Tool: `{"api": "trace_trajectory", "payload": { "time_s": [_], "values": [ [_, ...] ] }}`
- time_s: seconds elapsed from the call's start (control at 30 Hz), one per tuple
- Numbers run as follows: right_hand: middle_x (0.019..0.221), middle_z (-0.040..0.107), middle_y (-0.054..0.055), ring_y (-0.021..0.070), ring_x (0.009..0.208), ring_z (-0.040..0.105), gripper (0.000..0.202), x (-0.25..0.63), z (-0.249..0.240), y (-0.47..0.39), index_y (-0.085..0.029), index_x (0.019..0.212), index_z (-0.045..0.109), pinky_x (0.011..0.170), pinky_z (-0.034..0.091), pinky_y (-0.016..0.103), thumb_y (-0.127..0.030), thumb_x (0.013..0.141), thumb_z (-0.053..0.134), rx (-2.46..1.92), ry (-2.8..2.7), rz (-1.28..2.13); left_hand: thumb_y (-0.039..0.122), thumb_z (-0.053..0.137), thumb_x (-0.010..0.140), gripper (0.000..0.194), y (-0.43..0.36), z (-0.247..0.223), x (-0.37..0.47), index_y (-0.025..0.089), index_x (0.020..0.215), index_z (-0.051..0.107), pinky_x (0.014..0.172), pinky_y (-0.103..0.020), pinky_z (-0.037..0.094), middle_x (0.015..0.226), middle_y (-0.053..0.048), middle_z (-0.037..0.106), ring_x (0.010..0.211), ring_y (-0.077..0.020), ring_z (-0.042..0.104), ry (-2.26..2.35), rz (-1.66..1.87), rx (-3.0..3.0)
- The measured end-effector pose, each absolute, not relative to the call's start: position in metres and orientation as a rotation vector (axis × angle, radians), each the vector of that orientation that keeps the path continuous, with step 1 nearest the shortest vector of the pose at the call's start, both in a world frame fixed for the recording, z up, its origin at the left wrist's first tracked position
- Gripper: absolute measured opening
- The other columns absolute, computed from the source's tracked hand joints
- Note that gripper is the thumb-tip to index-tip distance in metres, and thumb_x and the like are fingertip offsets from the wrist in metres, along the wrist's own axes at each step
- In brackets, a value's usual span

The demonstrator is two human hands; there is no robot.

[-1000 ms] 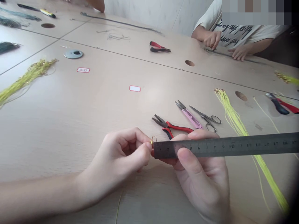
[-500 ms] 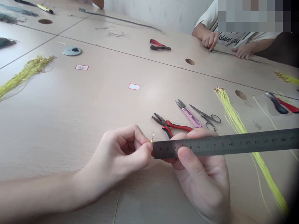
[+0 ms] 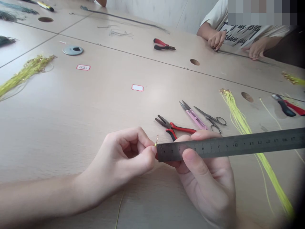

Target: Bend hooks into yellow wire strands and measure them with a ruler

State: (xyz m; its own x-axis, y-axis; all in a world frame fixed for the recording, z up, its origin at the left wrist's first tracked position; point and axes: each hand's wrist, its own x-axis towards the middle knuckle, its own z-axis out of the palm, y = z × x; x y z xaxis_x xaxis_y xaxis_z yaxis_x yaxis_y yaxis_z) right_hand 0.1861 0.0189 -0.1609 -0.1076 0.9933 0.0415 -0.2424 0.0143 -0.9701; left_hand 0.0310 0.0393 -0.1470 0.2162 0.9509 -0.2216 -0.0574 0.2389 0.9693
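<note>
Between thumb and forefinger, my left hand (image 3: 130, 156) pinches a yellow-green cord (image 3: 119, 206) by its end, where a small gold clasp (image 3: 157, 139) sticks up. The cord's tail hangs below that hand. A steel ruler (image 3: 221, 146) lies across the fingers of my right hand (image 3: 209, 184), with the thumb pressed on its face. The ruler's left end is right beside the clasp and my left fingertips. Just behind my right hand are red and black pliers (image 3: 175, 126), partly hidden by its fingers.
Pink thread snips (image 3: 194, 117) and scissors (image 3: 211, 120) lie past the pliers. Bundles of yellow-green cord lie at right (image 3: 240, 117) and left (image 3: 26, 74). Two labels, a grey disc (image 3: 72, 50) and other pliers (image 3: 164, 44) are farther off. Another person's hands (image 3: 216, 40) work across the table.
My hands hold almost the same pose; the ruler's right end has tipped up slightly. Across the table, the other person's hand at right has shifted rightward along a dark strand.
</note>
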Motion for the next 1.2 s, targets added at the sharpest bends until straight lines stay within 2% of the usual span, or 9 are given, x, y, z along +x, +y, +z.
{"api": "trace_trajectory", "payload": {
  "time_s": [0.3, 0.57, 0.83, 1.2],
  "values": [
    [0.085, 0.061, -0.001, 0.0206, 0.089, 0.066, 0.016, 0.1863, -0.1623, 0.0193, -0.035, 0.100, 0.049, 0.064, 0.060, 0.033, -0.024, 0.088, 0.050, -0.918, -1.101, 1.409, 0.020, 0.058, 0.071, 0.019, 0.0367, -0.1466, 0.0294, 0.018, 0.053, 0.050, 0.039, -0.015, 0.031, 0.047, 0.004, 0.050, 0.041, -0.0055, 0.040, 1.087, 0.929, 1.065],
    [0.082, 0.060, -0.001, 0.0215, 0.087, 0.066, 0.015, 0.1870, -0.1608, 0.0187, -0.035, 0.098, 0.050, 0.066, 0.060, 0.036, -0.025, 0.087, 0.051, -0.950, -1.113, 1.373, 0.019, 0.058, 0.071, 0.020, 0.0377, -0.1468, 0.0293, 0.018, 0.053, 0.050, 0.040, -0.016, 0.031, 0.047, 0.004, 0.051, 0.041, -0.0053, 0.039, 1.085, 0.926, 1.057],
    [0.088, 0.062, -0.001, 0.0209, 0.089, 0.066, 0.016, 0.1864, -0.1635, 0.0182, -0.034, 0.100, 0.050, 0.069, 0.060, 0.036, -0.024, 0.089, 0.051, -0.901, -1.066, 1.437, 0.019, 0.057, 0.071, 0.019, 0.0379, -0.1488, 0.0291, 0.017, 0.054, 0.049, 0.040, -0.015, 0.031, 0.048, 0.004, 0.050, 0.042, -0.0050, 0.039, 1.073, 0.925, 1.067],
    [0.083, 0.062, -0.001, 0.0195, 0.082, 0.067, 0.016, 0.1865, -0.1633, 0.0217, -0.035, 0.100, 0.049, 0.063, 0.060, 0.035, -0.023, 0.089, 0.049, -0.895, -1.117, 1.414, 0.015, 0.054, 0.072, 0.018, 0.0380, -0.1465, 0.0276, 0.016, 0.055, 0.048, 0.040, -0.012, 0.032, 0.049, 0.006, 0.050, 0.043, -0.0033, 0.039, 1.061, 0.895, 1.143]
  ]
}}
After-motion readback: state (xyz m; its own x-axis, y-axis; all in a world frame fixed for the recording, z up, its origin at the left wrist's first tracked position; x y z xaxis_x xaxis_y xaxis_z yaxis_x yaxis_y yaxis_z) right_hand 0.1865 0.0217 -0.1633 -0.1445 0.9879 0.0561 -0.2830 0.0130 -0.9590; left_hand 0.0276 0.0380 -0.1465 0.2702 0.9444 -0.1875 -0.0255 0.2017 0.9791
